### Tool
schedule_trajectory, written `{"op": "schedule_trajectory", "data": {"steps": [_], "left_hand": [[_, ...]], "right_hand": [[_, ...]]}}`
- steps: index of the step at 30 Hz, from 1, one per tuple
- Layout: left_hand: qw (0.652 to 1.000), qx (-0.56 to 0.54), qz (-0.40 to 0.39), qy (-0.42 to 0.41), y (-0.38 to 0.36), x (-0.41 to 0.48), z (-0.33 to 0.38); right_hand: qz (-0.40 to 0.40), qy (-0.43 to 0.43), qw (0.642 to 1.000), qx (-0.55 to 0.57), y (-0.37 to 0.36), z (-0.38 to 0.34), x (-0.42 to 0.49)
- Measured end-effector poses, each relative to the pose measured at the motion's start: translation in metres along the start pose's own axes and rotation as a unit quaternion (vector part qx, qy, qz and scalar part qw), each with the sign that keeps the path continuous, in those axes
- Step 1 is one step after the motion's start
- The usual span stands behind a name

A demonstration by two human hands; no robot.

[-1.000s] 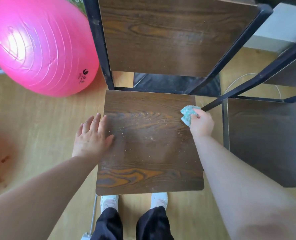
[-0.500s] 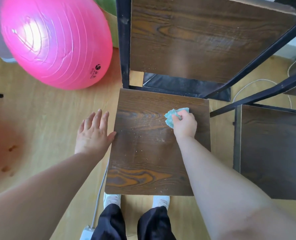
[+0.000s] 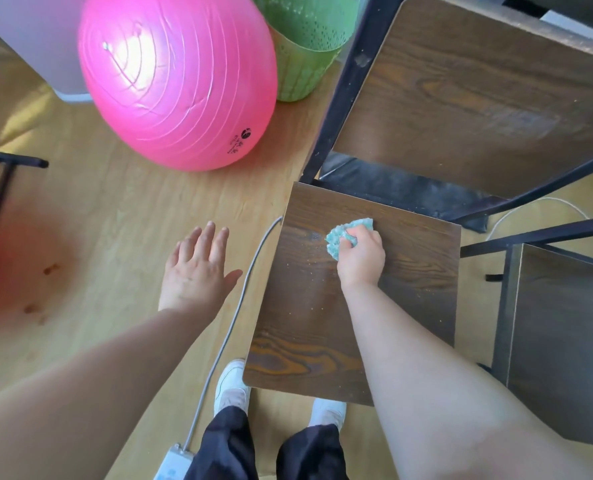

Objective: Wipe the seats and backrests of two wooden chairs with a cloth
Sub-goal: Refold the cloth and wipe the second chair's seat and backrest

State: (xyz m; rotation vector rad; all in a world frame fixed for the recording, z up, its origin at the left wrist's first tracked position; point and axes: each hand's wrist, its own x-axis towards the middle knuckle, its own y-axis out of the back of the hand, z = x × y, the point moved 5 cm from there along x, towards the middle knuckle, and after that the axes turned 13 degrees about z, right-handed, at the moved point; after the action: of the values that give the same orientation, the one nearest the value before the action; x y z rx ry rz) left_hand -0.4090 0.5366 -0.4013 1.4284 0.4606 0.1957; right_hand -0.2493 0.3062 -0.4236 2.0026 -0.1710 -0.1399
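**Clerk:** First entry?

**Keeper:** Cloth (image 3: 340,237), turquoise, bunched. It lies on the near chair's seat (image 3: 308,327), toward the rear and left of middle. The right hand (image 3: 360,258) grips it, fingers curled round the wad and knuckles up, pressing it to the wood. Bunching it likely gives a firm pad to bear down on.

**Clerk:** Condition of the seat?

**Keeper:** Dark wood grain, with pale specks scattered over the middle and front. I judge it part-wiped at best, with the front half yet to be covered.

**Clerk:** The other hand?

**Keeper:** Left hand (image 3: 198,268), fingers straight and loosely spread, thumb out, holding nothing. It is over the floor beside the seat's left edge and apart from it. It is probably held out for balance as the person leans in, since it does not steady the chair.

**Clerk:** Items outstanding?

**Keeper:** Backrest (image 3: 478,98), upright behind the seat in a black metal frame. Second chair's seat (image 3: 565,341), just to the right. No cloth is on either, so I list both as pending.

**Clerk:** Sundries?

**Keeper:** Pink exercise ball (image 3: 177,81), with a green perforated bin (image 3: 305,53) behind it. A grey cable (image 3: 234,317) runs along the floor close by the seat's left edge to a white power strip (image 3: 172,465). It passes just beside the left shoe (image 3: 231,386), so a step to the left could snag it.
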Motion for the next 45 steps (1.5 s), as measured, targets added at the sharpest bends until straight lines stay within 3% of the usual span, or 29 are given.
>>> {"op": "schedule_trajectory", "data": {"steps": [4,7,12,15,18,21,26,30,34,38,45], "left_hand": [[1.000,-0.002,0.001,0.005,-0.004,-0.005,-0.009],[1.000,-0.001,0.002,0.005,-0.004,-0.009,-0.010],[1.000,-0.029,0.012,0.001,0.001,-0.013,-0.007],[0.999,-0.032,0.021,-0.009,0.006,-0.014,-0.004],[0.999,-0.032,0.026,-0.016,0.011,-0.013,0.001],[0.999,-0.029,0.020,-0.016,0.013,-0.013,0.007],[0.999,-0.037,0.014,-0.030,0.011,-0.010,0.021],[0.998,-0.050,0.012,-0.034,0.005,-0.006,0.025],[0.998,-0.041,0.005,-0.042,-0.002,-0.004,0.018],[0.998,-0.049,0.006,-0.030,-0.007,-0.002,0.002],[0.998,-0.059,0.009,-0.009,-0.008,0.000,-0.026]], "right_hand": [[-0.010,0.020,1.000,0.013,-0.003,-0.009,-0.009],[-0.044,0.084,0.995,0.042,-0.014,-0.025,-0.030],[-0.124,0.231,0.961,0.089,-0.033,-0.054,-0.082],[-0.191,0.273,0.937,0.105,-0.036,-0.063,-0.099],[-0.169,0.243,0.942,0.157,-0.016,-0.056,-0.087],[-0.059,0.175,0.965,0.187,0.022,-0.026,-0.046],[0.047,0.024,0.996,0.075,0.072,0.056,0.039],[0.086,-0.076,0.993,-0.006,0.079,0.091,0.073],[0.095,-0.173,0.980,0.002,0.057,0.086,0.074],[0.093,-0.127,0.987,0.046,0.023,0.029,0.052],[-0.031,0.077,0.992,0.092,-0.040,-0.094,0.013]]}}
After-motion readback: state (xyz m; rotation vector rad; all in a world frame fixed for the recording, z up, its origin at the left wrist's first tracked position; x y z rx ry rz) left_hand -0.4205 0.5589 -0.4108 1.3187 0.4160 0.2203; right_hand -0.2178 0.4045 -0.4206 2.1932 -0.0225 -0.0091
